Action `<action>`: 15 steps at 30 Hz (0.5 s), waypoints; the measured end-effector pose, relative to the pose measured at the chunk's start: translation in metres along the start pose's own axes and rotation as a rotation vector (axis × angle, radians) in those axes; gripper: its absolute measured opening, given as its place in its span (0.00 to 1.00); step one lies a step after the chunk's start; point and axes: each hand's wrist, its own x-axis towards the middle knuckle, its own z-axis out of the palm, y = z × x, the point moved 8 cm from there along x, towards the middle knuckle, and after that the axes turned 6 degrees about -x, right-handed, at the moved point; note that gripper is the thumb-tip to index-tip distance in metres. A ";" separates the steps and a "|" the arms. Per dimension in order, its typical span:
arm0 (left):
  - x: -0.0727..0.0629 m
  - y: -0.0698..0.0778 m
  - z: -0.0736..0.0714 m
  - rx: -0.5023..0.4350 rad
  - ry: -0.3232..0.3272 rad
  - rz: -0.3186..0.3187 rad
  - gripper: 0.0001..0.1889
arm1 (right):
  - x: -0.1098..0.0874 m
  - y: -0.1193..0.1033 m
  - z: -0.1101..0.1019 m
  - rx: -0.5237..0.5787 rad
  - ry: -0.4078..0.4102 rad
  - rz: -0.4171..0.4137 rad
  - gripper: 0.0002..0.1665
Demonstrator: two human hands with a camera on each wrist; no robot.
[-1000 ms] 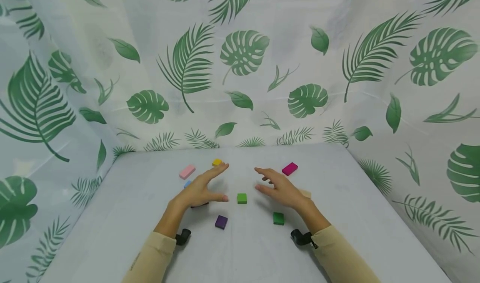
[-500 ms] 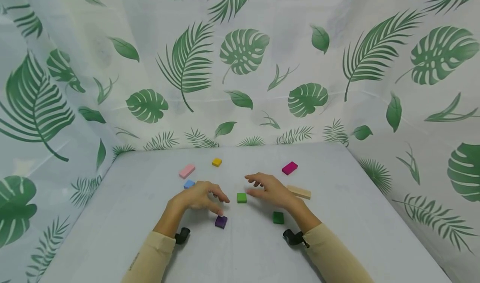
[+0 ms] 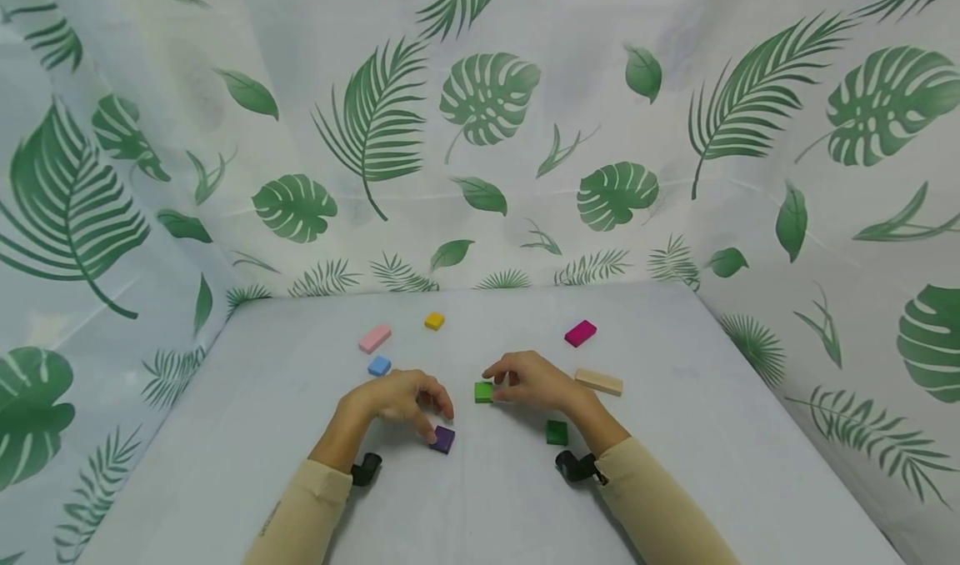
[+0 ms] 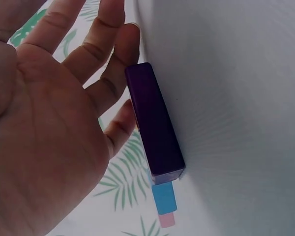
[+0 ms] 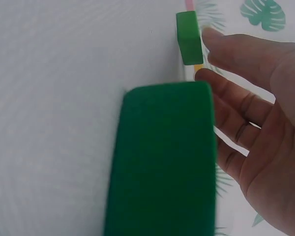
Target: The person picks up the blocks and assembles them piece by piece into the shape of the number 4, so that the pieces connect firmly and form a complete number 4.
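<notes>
In the head view, my left hand [image 3: 401, 398] is low over the table, its thumb tip right at the small purple block [image 3: 443, 439] and its fingers bent above. A long dark purple block [image 4: 155, 123] looms beside the palm in the left wrist view. My right hand [image 3: 536, 380] reaches over the light green block [image 3: 483, 392], index finger above it and thumb at its near right side. The right wrist view has a gap between that thumb and the light green block [image 5: 189, 38]. A dark green block [image 3: 557, 432] lies below the right hand, large in the right wrist view.
Across the white table [image 3: 225, 432] lie a blue block [image 3: 379, 366], a pink block [image 3: 375, 338], a yellow block [image 3: 434, 322], a magenta block [image 3: 581, 333] and a wooden plank [image 3: 599, 382]. A leaf-patterned curtain [image 3: 555, 40] surrounds the back and sides.
My left hand has lowered, its thumb coming to the purple block while its fingers bent. My right hand has moved left and down to the light green block, uncovering the wooden plank.
</notes>
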 end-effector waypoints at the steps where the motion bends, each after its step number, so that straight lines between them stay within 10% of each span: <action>1: 0.000 0.000 0.000 -0.001 -0.004 0.003 0.17 | 0.000 0.000 0.000 0.005 0.004 -0.004 0.20; 15: 0.003 0.008 0.005 0.127 0.022 0.041 0.12 | 0.005 -0.002 0.004 0.022 0.000 0.011 0.17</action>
